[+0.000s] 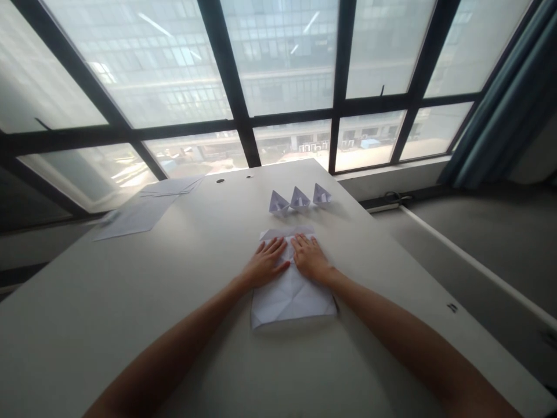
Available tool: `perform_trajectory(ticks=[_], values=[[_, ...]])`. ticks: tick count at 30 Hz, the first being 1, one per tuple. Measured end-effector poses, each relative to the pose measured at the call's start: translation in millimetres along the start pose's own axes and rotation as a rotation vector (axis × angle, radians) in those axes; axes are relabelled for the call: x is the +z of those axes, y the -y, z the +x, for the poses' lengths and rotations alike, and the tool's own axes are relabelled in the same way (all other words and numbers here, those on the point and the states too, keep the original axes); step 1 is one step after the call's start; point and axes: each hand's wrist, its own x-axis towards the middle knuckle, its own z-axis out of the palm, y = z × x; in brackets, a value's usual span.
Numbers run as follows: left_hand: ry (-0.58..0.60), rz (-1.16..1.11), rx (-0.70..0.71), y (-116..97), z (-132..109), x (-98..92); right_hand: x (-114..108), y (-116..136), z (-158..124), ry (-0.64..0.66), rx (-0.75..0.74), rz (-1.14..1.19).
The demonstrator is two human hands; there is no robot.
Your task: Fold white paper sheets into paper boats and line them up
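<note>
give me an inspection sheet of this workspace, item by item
surface: flat white tabletop
work items: creased white paper sheet; three folded white paper shapes with pointed tops, in a row beyond it
clutter: loose white paper sheets, far left
hands: left hand and right hand, both palm-down on the creased sheet
cables: thin dark loop beyond the tabletop's right edge, possibly a cable
surroundings: black-framed glass windows; blue fabric curtain, right

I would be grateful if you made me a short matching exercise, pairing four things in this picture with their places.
1. Creased sheet
2. Three folded paper shapes
3. Loose sheets
4. Curtain

A. In a row beyond the hands
B. Hanging at the picture's right
C. Under the left hand and right hand
D. On the table's left side

Pairs: 1-C, 2-A, 3-D, 4-B
</note>
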Motion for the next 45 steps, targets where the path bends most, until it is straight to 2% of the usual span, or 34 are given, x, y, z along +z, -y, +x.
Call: perform_trajectory(ticks=[8, 17, 25, 32, 41, 45], values=[[0.015, 0.01, 0.028, 3, 0, -2.4, -1, -4, 0, 0.006, -0.002, 0.015], [0.022, 0.014, 0.056, 2, -3, -0.6, -8, -13, -12, 0.053, 0.0, -0.016], [0.03, -0.006, 0.1, -10, -22, -9.0, -8, -25, -36, 0.029, 0.0, -0.06], [0.035, -0.021, 0.082, -13, -22, -11.1, -9, -26, -39, 0.022, 0.018, -0.028], [0.052, -0.107, 0.043, -11, -20, -11.9, -26, -36, -43, 0.1, -0.152, -0.018], [0.027, -0.16, 0.026, -12, -19, -13.1, -28, -39, -40, 0.09, -0.127, 0.005]])
